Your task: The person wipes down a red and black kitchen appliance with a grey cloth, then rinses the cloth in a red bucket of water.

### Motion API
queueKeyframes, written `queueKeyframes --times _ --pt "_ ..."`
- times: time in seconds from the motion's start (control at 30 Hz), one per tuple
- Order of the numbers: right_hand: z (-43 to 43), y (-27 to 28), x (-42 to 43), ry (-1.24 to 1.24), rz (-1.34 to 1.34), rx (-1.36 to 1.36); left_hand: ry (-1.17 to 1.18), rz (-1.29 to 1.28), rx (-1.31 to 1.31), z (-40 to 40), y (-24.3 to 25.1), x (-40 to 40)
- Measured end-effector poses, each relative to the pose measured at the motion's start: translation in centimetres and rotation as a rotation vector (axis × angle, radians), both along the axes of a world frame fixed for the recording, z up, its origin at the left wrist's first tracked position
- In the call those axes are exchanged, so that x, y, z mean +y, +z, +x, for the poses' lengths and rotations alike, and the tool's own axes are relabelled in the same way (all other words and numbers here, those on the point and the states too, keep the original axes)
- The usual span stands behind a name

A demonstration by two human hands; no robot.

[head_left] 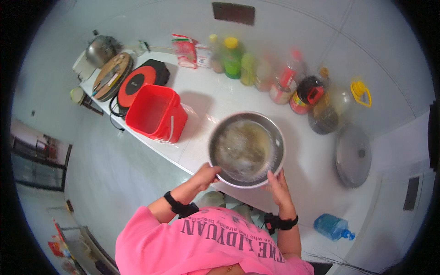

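Observation:
Both hands grip the near rim of a round stainless-steel basin (pixel 248 181). My left hand (pixel 205 174) is at its lower left, thumb over the rim. My right hand (pixel 279 185) has hold of it at the lower right, also with the thumb over the edge. Cloudy brownish liquid (pixel 242 146) with a foamy patch fills the lower part of the basin; what lies under the surface cannot be made out. The basin is over the white counter (pixel 196 147), and whether it rests there is not plain. A red plastic bucket (pixel 178 120) with a white handle stands to its left.
Behind the bucket are a red and black induction cooker (pixel 137 82) and a round wooden chopping board (pixel 113 77) with a knife. Bottles and jars, including a green bottle (pixel 232 60), line the wall. A pot lid (pixel 354 156) and a blue bottle (pixel 332 227) are at right.

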State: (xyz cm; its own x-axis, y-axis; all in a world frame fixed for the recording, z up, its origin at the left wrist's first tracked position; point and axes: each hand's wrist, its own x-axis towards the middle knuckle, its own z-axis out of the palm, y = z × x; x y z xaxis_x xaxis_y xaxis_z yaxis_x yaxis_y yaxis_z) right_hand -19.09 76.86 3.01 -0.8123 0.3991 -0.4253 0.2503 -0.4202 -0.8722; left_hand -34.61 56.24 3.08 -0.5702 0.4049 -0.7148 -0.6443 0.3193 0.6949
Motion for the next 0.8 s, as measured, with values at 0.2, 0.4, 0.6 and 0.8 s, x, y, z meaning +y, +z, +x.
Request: queueKeyframes --times 0.2,0.4,0.6,0.8 --pt "5.3 -2.2 -0.4 -0.180 -0.072 -0.126 -0.229 -0.026 0.065 3.7 -1.4 3.1" --pt "10.7 -3.3 -1.9 -0.411 -0.082 -0.098 -0.536 0.136 0.069 5.4 -1.9 3.4" --pt "13.3 -6.2 -6.1 -0.723 0.027 0.020 -0.546 0.142 1.211 2.1 0.3 5.5" --pt "7.8 -7.9 -12.1 -0.933 -0.072 -0.054 -1.141 0.443 1.191 -2.4 1.4 9.2"
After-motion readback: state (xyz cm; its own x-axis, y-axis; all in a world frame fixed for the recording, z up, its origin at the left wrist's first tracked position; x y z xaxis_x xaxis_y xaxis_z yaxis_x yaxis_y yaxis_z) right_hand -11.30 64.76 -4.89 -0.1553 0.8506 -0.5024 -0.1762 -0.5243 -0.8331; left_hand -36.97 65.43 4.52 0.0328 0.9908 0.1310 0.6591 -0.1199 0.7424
